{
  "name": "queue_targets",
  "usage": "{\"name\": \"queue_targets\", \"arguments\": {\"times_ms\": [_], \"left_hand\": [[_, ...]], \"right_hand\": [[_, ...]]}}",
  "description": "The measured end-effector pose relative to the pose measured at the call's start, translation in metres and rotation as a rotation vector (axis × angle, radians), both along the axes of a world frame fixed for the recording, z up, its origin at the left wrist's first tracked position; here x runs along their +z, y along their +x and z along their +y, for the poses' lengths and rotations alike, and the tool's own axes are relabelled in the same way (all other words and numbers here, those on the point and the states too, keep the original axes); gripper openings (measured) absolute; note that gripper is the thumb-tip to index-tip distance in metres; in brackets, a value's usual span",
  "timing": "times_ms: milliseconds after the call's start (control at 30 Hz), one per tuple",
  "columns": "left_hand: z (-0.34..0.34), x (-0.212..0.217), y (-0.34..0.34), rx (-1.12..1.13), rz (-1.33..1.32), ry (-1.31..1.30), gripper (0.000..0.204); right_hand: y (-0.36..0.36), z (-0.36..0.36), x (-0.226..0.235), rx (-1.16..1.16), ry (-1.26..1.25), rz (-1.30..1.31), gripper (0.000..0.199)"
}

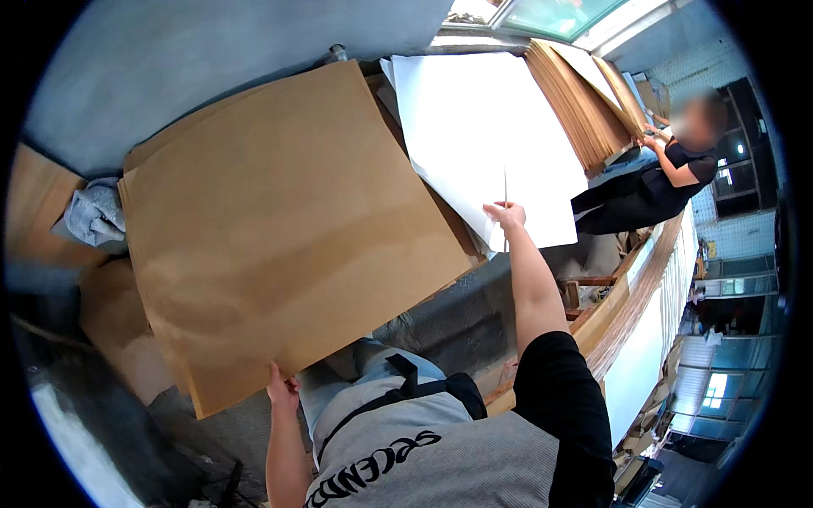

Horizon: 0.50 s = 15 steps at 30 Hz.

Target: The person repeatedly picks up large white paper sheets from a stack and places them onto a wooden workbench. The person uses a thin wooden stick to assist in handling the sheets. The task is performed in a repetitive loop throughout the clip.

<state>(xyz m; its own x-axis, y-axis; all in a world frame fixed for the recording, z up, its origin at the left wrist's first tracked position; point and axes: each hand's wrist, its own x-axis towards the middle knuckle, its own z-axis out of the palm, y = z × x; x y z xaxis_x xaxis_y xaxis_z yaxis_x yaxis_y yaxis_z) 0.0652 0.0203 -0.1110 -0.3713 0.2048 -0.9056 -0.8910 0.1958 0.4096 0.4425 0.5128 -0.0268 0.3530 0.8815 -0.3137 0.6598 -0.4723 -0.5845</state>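
A large stack of brown paper sheets (288,212) lies in front of me. My left hand (283,389) pinches the near edge of the top brown sheet, close to its lower corner. To the right lies a pile of large white sheets (483,127), whose near-left edge curls up a little. Over its near edge, my right hand (508,217) is closed around a thin stick (506,182) that points away from me. Whether those fingers also grip the white sheet, I cannot tell.
Beyond the white pile stands a stack of brown boards (572,106), where a co-worker (669,169) in dark clothes handles a sheet. A grey cloth (95,212) lies left of the brown stack. Long boards (631,322) on a wooden frame run along the right.
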Motion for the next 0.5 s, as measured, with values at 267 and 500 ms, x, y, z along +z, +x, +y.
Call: {"name": "queue_targets", "arguments": {"times_ms": [267,500], "left_hand": [[0.002,0.008,-0.008,0.0,-0.006,-0.002,0.028],[0.004,-0.004,-0.006,-0.006,-0.01,-0.015,0.025]], "right_hand": [[0.017,-0.016,-0.008,0.002,-0.308,0.732,0.025],[0.065,0.04,-0.037,-0.61,0.11,0.605,0.026]]}}
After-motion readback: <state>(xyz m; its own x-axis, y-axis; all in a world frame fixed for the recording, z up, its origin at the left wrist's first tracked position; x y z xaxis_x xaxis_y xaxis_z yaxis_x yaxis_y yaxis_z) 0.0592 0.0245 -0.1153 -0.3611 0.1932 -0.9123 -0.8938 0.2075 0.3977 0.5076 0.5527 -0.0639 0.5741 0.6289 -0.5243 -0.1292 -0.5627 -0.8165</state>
